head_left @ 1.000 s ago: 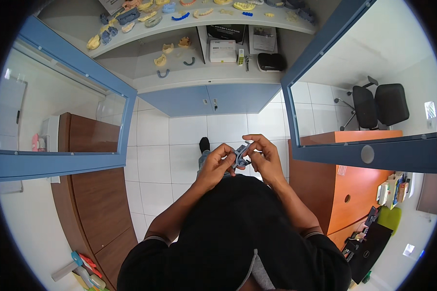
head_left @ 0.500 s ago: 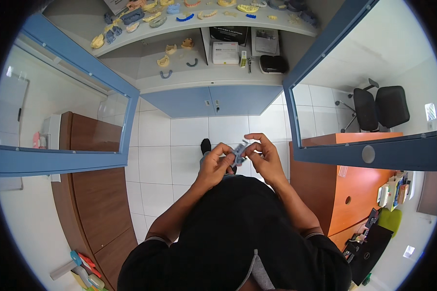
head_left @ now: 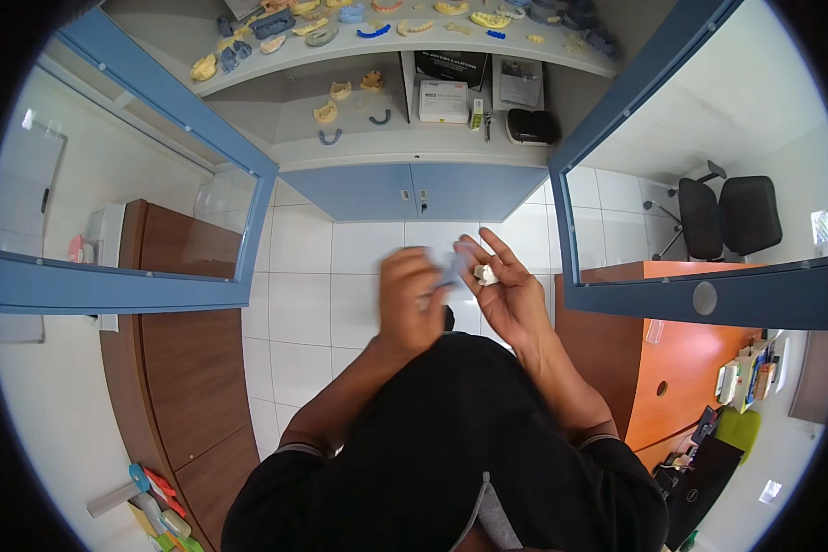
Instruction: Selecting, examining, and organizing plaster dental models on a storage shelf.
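Note:
Smeared by motion, my left hand point(head_left: 407, 299) is closed around a grey-blue piece point(head_left: 453, 267) that looks like a dental model; its exact shape is blurred. My right hand point(head_left: 517, 305) is turned palm up close beside it, the fingers partly stretched. A small whitish piece point(head_left: 485, 274) rests on the fingers of that hand, too small to name surely. Both hands are in front of my body, above the tiled floor.
Ahead stands a blue cabinet point(head_left: 340, 189) with both glass doors swung out on either side. Its upper shelf point(head_left: 331, 63) carries several dental models; the lower holds boxes and a black case point(head_left: 532, 126). An orange desk point(head_left: 607, 368) is at right, a brown cupboard point(head_left: 193, 368) at left.
My hands were pinching the grey-blue piece together. Now my right hand has turned palm up, showing the whitish piece, while my left moves quickly with the grey-blue one. The view has shifted slightly.

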A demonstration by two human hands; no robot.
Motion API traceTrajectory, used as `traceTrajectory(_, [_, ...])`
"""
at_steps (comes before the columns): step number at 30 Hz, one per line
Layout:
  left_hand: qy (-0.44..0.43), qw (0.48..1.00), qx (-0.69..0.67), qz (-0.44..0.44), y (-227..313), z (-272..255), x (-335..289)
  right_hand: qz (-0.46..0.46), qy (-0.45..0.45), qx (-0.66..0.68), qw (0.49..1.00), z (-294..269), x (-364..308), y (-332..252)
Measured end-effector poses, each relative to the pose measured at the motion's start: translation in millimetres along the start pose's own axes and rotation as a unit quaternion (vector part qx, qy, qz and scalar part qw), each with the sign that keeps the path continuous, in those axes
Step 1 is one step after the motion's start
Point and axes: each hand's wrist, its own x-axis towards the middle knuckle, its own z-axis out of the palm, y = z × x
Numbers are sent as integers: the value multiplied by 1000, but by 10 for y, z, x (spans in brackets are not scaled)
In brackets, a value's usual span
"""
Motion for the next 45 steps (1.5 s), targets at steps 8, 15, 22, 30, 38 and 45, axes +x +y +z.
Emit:
traceTrajectory(8, [-89, 994, 16, -59, 124, 77, -73, -22, -85, -28, 996, 57, -89, 145])
traceTrajectory(15, [28, 941, -228, -249, 45, 115, -326, -67, -42, -85, 993, 204, -144, 122])
traceTrajectory(22, [121, 617, -620, -469, -257, 54, -457, -303, -50, -443, 842, 118, -203, 95])
traceTrajectory(30, [105, 556, -657, -499, -252, 56, -510, -379, -111, -664, 635, 227, -205, 194])
traceTrajectory(38, [83, 568, -652, -495, -257, 20, -491, -395, -134, -671, 613, 258, -206, 241])
traceTrajectory(45, [78, 621, -628, -462, -268, -11, -526, -369, -159, -687, 606, 221, -210, 284])
